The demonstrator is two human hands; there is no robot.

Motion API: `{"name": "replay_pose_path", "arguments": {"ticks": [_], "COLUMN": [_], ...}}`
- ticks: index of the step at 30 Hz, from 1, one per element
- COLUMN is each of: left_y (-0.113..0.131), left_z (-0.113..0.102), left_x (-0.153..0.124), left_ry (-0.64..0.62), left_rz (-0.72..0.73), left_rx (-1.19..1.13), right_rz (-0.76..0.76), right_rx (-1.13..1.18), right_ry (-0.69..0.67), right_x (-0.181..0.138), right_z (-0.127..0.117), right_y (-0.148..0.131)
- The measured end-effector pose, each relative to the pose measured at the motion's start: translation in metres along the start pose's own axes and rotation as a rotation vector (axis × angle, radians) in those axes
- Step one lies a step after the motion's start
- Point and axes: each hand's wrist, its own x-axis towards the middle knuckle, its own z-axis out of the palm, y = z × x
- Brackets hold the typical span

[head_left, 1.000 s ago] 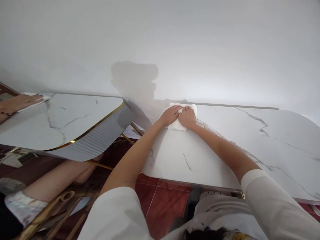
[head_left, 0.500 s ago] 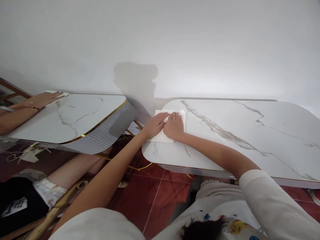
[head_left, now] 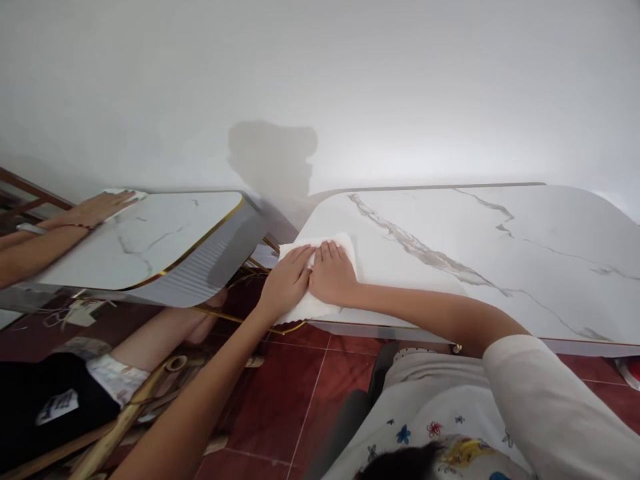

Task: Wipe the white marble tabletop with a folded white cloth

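My left hand point(head_left: 286, 283) and my right hand point(head_left: 331, 273) lie side by side, fingers flat and together, pressing a white paper towel point(head_left: 345, 245) onto the near left corner of a white marble-look table point(head_left: 450, 233). The towel hangs slightly over the table's rounded front edge under my left hand. Both of my arms reach forward from white sleeves.
A second marble-top table with gold trim point(head_left: 165, 233) stands to the left. Another person's hand point(head_left: 95, 208) presses a white cloth on its far corner; that person's leg point(head_left: 155, 340) shows below. A white wall rises behind, red floor tiles point(head_left: 300, 400) lie below.
My two hands have slid the paper towel from the table's far edge toward me, down to its near left corner. The other person's hand has moved a little along the left table.
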Motion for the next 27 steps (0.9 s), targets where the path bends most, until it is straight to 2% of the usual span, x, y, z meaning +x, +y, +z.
{"name": "replay_pose_path", "arguments": {"ticks": [4,8,22,27], "left_y": [0.019,0.022,-0.027,-0.032], "left_z": [0.009,0.021,0.062,0.071], "left_x": [0.022,0.056,0.170,0.201], "left_ry": [0.044,0.063,0.087,0.117], "left_rz": [-0.004,-0.020,-0.030,-0.029], "left_rx": [-0.031,-0.103,-0.161,-0.150], "right_rz": [0.025,0.060,0.043,0.032], "right_rx": [-0.007,-0.022,-0.094,-0.072], "right_ry": [-0.003,0.021,0.181,0.143], "right_x": [-0.001,0.014,0.116,0.146], "right_z": [-0.009,-0.014,0.003,-0.002], "right_y": [0.023,0.049,0.124,0.149]}}
